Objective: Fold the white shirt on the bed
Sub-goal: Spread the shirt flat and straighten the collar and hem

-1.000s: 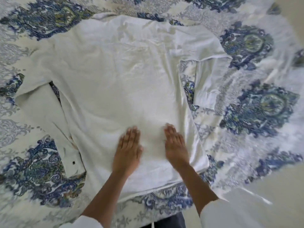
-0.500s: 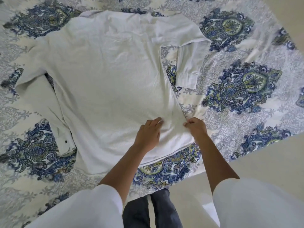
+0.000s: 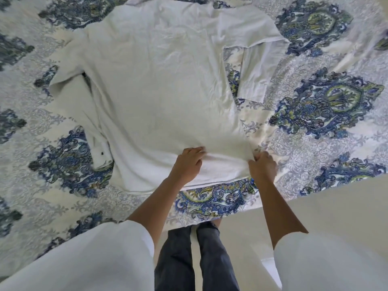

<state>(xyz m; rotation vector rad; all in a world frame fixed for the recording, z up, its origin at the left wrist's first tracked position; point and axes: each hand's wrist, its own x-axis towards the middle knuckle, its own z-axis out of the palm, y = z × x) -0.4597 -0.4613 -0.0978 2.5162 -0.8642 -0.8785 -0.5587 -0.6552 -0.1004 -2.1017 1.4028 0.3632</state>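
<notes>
The white shirt [image 3: 159, 85] lies spread flat on the bed, collar end far from me, hem near me. Its left sleeve [image 3: 69, 101] is bent down along the body, with a dark-buttoned cuff near the hem. Its right sleeve [image 3: 258, 68] is folded down beside the body. My left hand [image 3: 188, 162] pinches the cloth just above the hem, right of the shirt's middle. My right hand [image 3: 262, 166] grips the shirt's right side edge near the lower right corner. The fabric bunches slightly between my two hands.
The bed is covered by a white quilt [image 3: 327, 106] with blue and green paisley medallions. Its near edge [image 3: 220, 215] runs just in front of my legs [image 3: 197, 259]. Pale floor [image 3: 336, 217] lies to the lower right.
A second ago both hands lay flat, smoothing the lower shirt. They then shifted right and closed on the cloth, the right hand at the side edge. The view tilted down toward my legs.
</notes>
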